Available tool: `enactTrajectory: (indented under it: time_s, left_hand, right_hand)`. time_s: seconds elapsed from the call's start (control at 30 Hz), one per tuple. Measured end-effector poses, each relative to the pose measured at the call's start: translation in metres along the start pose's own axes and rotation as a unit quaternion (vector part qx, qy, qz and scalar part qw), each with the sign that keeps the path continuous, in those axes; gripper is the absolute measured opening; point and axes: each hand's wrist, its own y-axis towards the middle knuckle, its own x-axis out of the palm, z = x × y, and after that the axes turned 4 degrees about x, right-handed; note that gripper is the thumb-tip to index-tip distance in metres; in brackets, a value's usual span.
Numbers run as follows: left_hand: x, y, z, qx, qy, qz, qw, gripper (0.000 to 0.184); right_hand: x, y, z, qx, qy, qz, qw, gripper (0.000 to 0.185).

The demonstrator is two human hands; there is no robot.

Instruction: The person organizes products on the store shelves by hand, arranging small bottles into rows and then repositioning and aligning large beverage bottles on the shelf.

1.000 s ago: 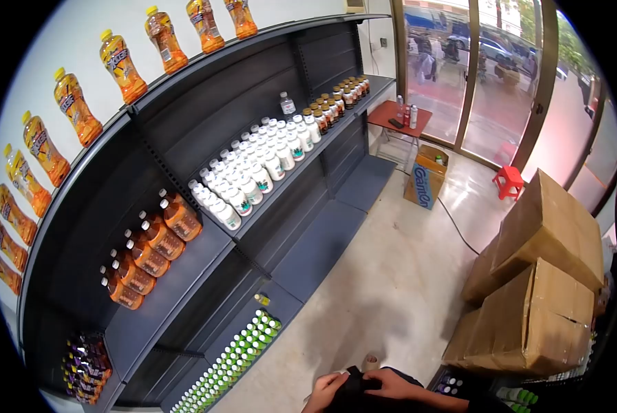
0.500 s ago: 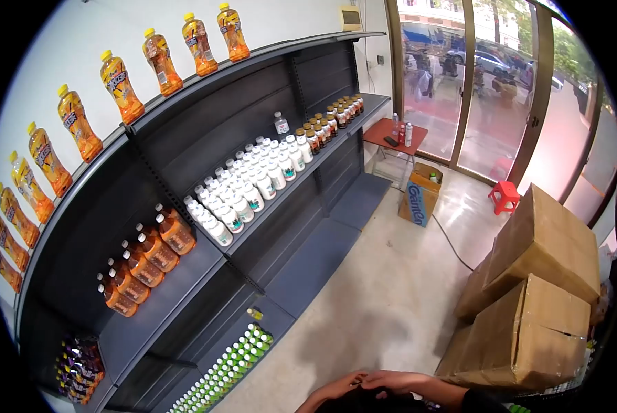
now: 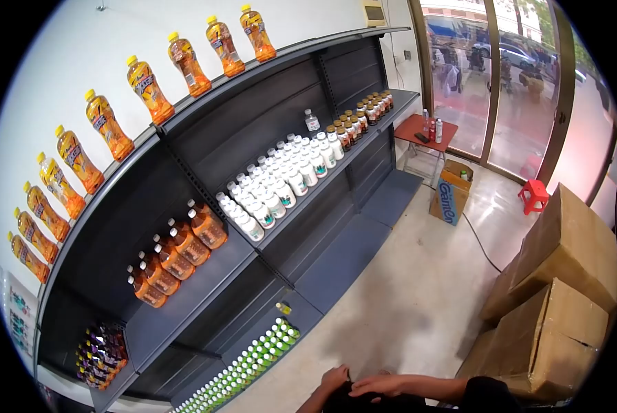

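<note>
My left hand (image 3: 335, 377) is at the bottom of the view, close in front of my dark clothing, its fingers mostly hidden from me. Just beside it, my right hand (image 3: 378, 385) reaches in from the right with fingers stretched out and nothing visible in them. A small gap separates the two hands. Nearest to them, on the bottom shelf, stand rows of small green bottles with white caps (image 3: 263, 347). One small yellowish bottle (image 3: 283, 308) is tilted behind those rows.
Dark shelving (image 3: 205, 275) holds white bottles (image 3: 298, 182), brown-capped bottles (image 3: 353, 124), orange drink bottles (image 3: 177, 261) and purple bottles (image 3: 102, 358). Yellow-capped bottles (image 3: 150, 89) line the top. Large cartons (image 3: 556, 255) are stacked at right. A cable (image 3: 480, 241), red stool (image 3: 533, 197) and red table (image 3: 418, 129) lie beyond.
My hands were together and touching; now they are slightly apart, the left lower-left of the right. The view has turned left, so the shelves and cartons appear shifted right.
</note>
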Motion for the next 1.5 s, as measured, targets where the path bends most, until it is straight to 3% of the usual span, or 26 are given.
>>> enactTrajectory:
  time_s: [0.1, 0.2, 0.3, 0.33, 0.37, 0.43, 0.53, 0.63, 0.67, 0.77, 0.87, 1.0, 1.07, 1.1, 1.17, 1.2, 1.3, 1.33, 1.43, 1.5]
  left_hand:
    - [0.012, -0.037, -0.011, -0.067, 0.005, 0.000, 0.998, 0.030]
    - [0.020, -0.040, 0.007, -0.011, -0.090, -0.133, 0.987, 0.030]
    - [0.038, 0.001, -0.003, 0.064, -0.049, -0.137, 0.987, 0.030]
    - [0.017, 0.003, 0.021, 0.113, -0.061, -0.115, 0.985, 0.038]
    - [0.034, 0.019, 0.007, 0.163, -0.028, -0.089, 0.982, 0.037]
    - [0.001, 0.024, 0.063, 0.215, 0.014, -0.063, 0.975, 0.037]
    - [-0.034, 0.047, 0.130, 0.310, 0.054, -0.142, 0.938, 0.031]
    - [-0.042, 0.058, 0.166, 0.391, -0.008, -0.184, 0.902, 0.033]
    - [-0.063, 0.059, 0.187, 0.378, -0.063, -0.267, 0.884, 0.033]
    - [-0.118, 0.076, 0.235, 0.351, -0.215, -0.468, 0.782, 0.036]
    - [-0.171, 0.102, 0.261, 0.370, -0.194, -0.488, 0.766, 0.026]
    - [-0.193, 0.166, 0.249, 0.386, -0.185, -0.494, 0.757, 0.039]
    - [-0.218, 0.200, 0.259, 0.377, -0.152, -0.520, 0.751, 0.045]
    - [-0.232, 0.210, 0.262, 0.405, -0.193, -0.481, 0.753, 0.044]
    - [-0.256, 0.241, 0.267, 0.458, -0.265, -0.398, 0.749, 0.045]
    - [-0.255, 0.268, 0.263, 0.482, -0.227, -0.398, 0.747, 0.049]
    - [-0.302, 0.304, 0.308, 0.410, -0.209, -0.460, 0.760, 0.047]
    - [-0.295, 0.313, 0.312, 0.455, -0.287, -0.415, 0.734, 0.045]
    - [-0.310, 0.357, 0.336, 0.320, -0.122, -0.581, 0.739, 0.044]
    - [-0.311, 0.374, 0.340, 0.362, -0.146, -0.571, 0.722, 0.046]
  right_hand:
    - [0.001, 0.006, 0.004, -0.064, -0.241, 0.060, 0.966, 0.041]
    - [-0.005, 0.001, 0.015, -0.102, -0.378, 0.160, 0.906, 0.045]
    - [-0.013, -0.007, 0.037, -0.100, -0.419, 0.230, 0.872, 0.041]
    - [-0.012, -0.011, 0.049, -0.094, -0.417, 0.249, 0.869, 0.040]
    - [-0.015, -0.015, 0.057, -0.157, -0.452, 0.344, 0.808, 0.037]
    - [-0.024, -0.031, 0.064, -0.267, -0.508, 0.516, 0.637, 0.031]
    - [-0.041, -0.062, 0.043, -0.283, -0.324, 0.506, 0.747, 0.023]
    - [-0.055, -0.083, 0.019, -0.356, -0.373, 0.496, 0.699, 0.020]
    - [-0.062, -0.086, 0.013, -0.337, -0.395, 0.465, 0.717, 0.018]
    - [-0.077, -0.103, -0.011, -0.415, -0.285, 0.418, 0.756, 0.017]
    - [-0.098, -0.115, -0.042, -0.457, -0.284, 0.418, 0.732, 0.019]
    - [-0.125, -0.127, -0.099, -0.480, -0.321, 0.468, 0.669, 0.018]
    - [-0.143, -0.140, -0.127, -0.455, -0.321, 0.475, 0.682, 0.018]
    - [-0.149, -0.148, -0.141, -0.441, -0.318, 0.478, 0.689, 0.017]
    - [-0.174, -0.165, -0.170, -0.431, -0.365, 0.505, 0.653, 0.016]
    - [-0.188, -0.170, -0.182, -0.426, -0.381, 0.515, 0.639, 0.016]
    - [-0.229, -0.181, -0.218, -0.418, -0.427, 0.509, 0.619, 0.023]
    - [-0.241, -0.183, -0.233, -0.430, -0.433, 0.501, 0.614, 0.026]
    - [-0.269, -0.189, -0.266, -0.419, -0.469, 0.471, 0.619, 0.030]
    - [-0.279, -0.194, -0.277, -0.377, -0.472, 0.457, 0.653, 0.028]
